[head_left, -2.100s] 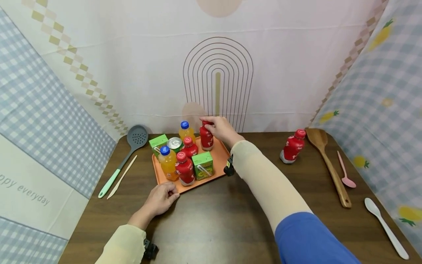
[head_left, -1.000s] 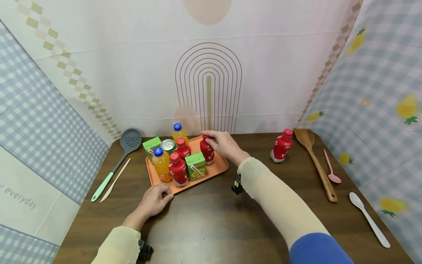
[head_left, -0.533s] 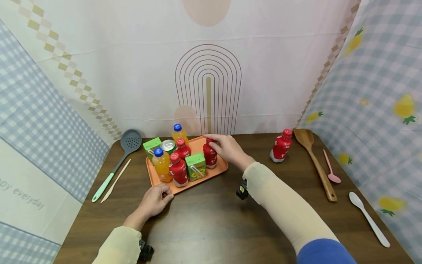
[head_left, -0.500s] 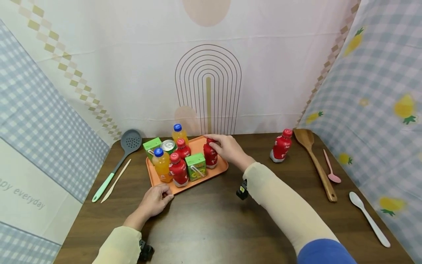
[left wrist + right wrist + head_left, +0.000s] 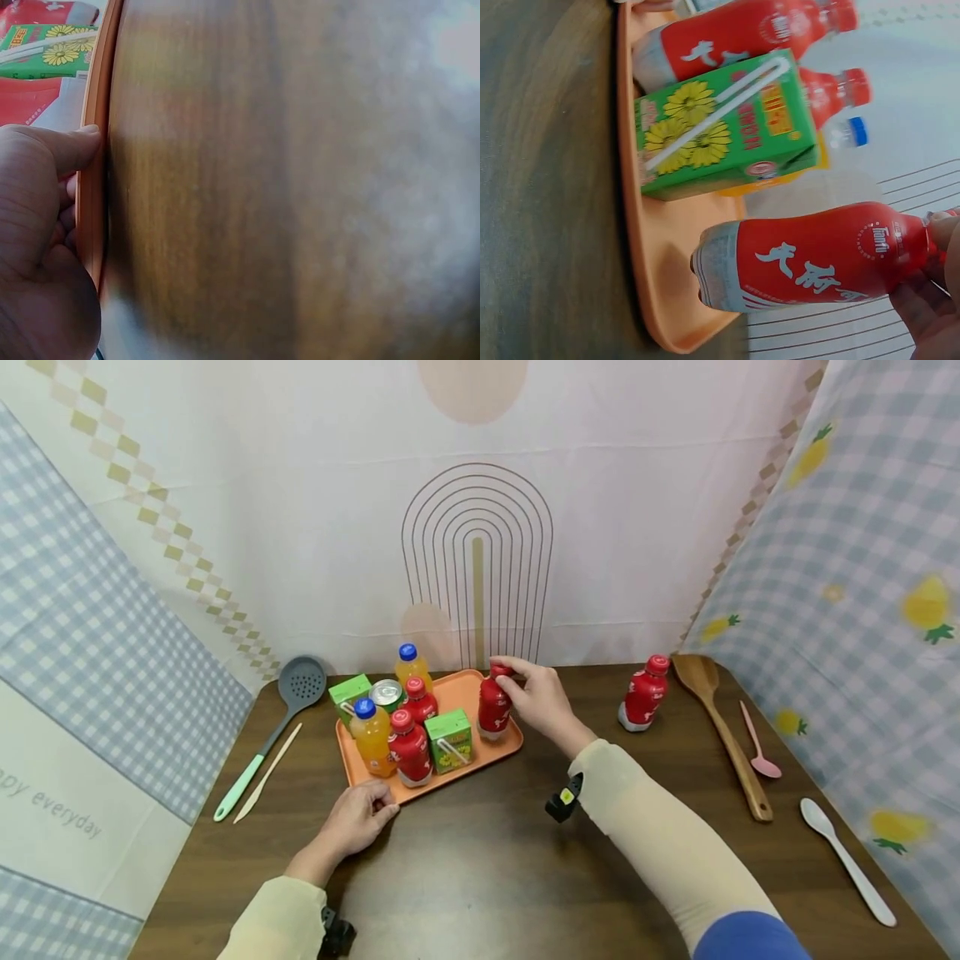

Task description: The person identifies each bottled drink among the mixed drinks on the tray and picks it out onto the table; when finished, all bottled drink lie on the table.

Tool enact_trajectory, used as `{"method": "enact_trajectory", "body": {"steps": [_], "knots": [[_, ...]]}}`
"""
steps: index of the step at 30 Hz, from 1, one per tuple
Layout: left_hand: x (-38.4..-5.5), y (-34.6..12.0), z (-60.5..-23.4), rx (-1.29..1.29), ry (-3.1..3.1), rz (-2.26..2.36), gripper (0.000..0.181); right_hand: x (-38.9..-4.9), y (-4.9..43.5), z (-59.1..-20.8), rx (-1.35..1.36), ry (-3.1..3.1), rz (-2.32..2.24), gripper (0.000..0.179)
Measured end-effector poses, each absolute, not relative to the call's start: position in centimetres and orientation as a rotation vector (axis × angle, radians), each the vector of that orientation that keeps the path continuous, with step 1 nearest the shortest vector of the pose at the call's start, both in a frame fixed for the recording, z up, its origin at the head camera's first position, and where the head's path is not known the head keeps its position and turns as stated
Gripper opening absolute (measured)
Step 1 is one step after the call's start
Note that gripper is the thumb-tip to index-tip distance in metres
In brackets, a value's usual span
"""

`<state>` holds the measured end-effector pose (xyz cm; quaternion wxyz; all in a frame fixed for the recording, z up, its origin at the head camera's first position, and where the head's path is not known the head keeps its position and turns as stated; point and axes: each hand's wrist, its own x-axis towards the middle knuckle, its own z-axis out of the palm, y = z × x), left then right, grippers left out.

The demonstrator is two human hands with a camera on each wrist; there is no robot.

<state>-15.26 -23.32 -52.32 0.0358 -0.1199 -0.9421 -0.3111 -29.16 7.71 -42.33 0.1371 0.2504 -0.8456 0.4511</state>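
My right hand [image 5: 542,697] holds a red bottle [image 5: 494,706] by its neck and cap, fingers coming down from above. The bottle is upright over the right end of the orange tray [image 5: 513,739]; whether its base touches the tray I cannot tell. In the right wrist view this red bottle [image 5: 810,259] is beside a green drink carton [image 5: 720,124] with a white straw. My left hand [image 5: 358,817] grips the tray's near-left rim, the thumb lying along it in the left wrist view. Also on the tray are two more red bottles [image 5: 410,750], orange juice bottles [image 5: 375,739], another carton [image 5: 349,693] and a can [image 5: 386,693].
Another red bottle [image 5: 643,695] stands on the table at right. Beyond it lie a wooden spatula [image 5: 726,735], a pink spoon [image 5: 759,747] and a white spoon [image 5: 847,860]. A grey slotted turner [image 5: 281,727] and a wooden knife [image 5: 268,772] lie left of the tray.
My right hand has brought the red bottle from the tray's back towards its front, then rightward, away from the near carton. The left hand keeps its place at the rim.
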Motion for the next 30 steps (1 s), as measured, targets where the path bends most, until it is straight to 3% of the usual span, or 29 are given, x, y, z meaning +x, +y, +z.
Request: {"method": "enact_trajectory", "body": {"steps": [8, 30], "knots": [[-15.3, -23.4, -52.1, -0.385, -2.901, -0.92, 0.025, -28.8, 10.8, -41.3, 0.71, -2.358, 1.387, 0.033], [-15.3, -23.4, -52.5, -0.416, -2.874, -0.917, 0.026, -29.0, 22.5, -43.4, 0.397, -2.518, 1.112, 0.033]]}}
